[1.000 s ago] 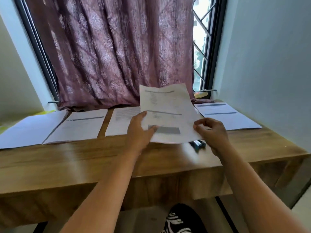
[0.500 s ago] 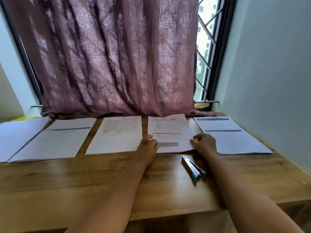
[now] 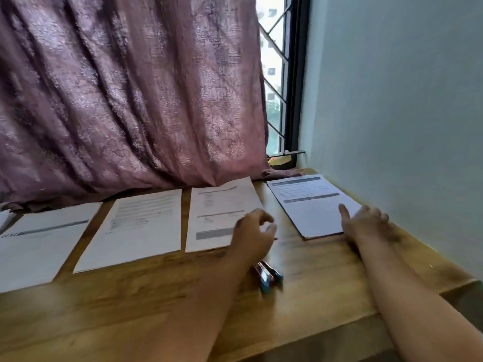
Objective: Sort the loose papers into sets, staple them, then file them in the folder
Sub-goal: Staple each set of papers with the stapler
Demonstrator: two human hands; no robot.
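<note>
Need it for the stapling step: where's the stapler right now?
In the head view, the small blue-tipped stapler lies on the wooden desk right of centre, nearer the person than the row of papers, partly hidden by the left hand's wrist.

Both bare forearms reach forward, well apart. The left hand [image 3: 252, 232] hangs with fingers loosely curled, holding nothing. To its right, the right hand [image 3: 366, 223] lies palm down, fingers spread and straight.
</note>
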